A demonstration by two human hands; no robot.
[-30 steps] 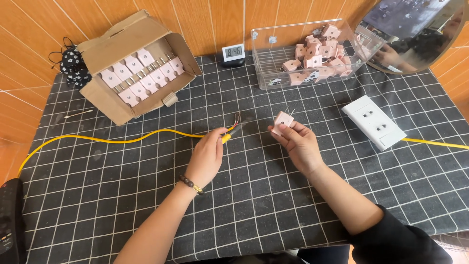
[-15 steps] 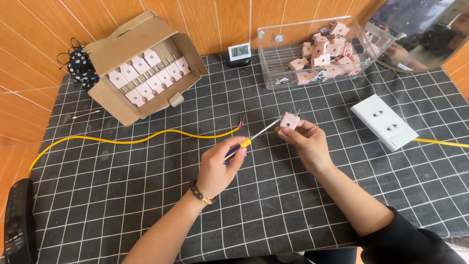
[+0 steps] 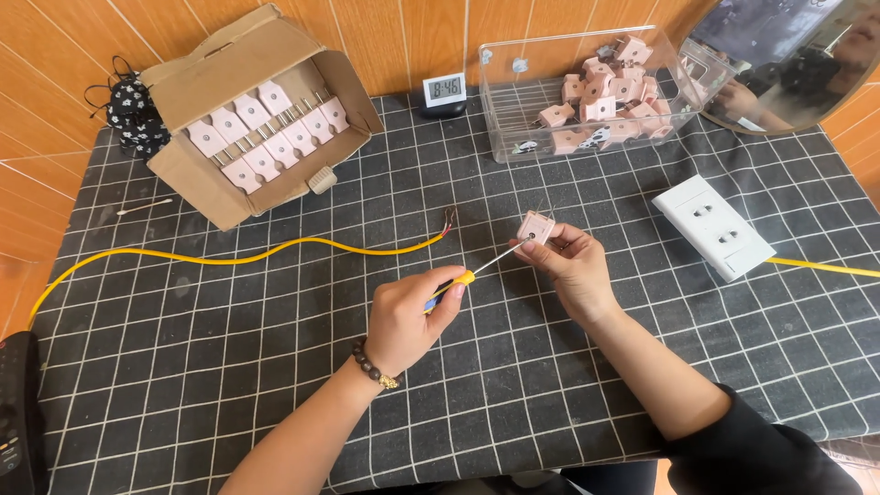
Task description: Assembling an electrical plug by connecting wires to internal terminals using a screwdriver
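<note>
Left hand (image 3: 408,316) has its grip closed around the handle of a small screwdriver (image 3: 467,275) with a yellow collar; the thin shaft runs up and right from the grip to the pink plug (image 3: 535,226). Right hand (image 3: 570,266) pinches that plug between fingertips, grip narrow and holding it just above the bench (image 3: 275,367), screw face turned toward the tip. Tip looks to be at or touching the plug; the exact seat is too small to tell. Step in hand, judged: working a screw on the plug. Next move likely calls for seating the tip squarely and keeping the plug steady against the twist. Yellow cable (image 3: 229,258) lies left of the left grip, bared end near the plug but apart. Cardboard box (image 3: 197,179) of pink plugs far up-left, clear bin (image 3: 500,119) up behind, white socket (image 3: 715,227) right of the right grip.
</note>
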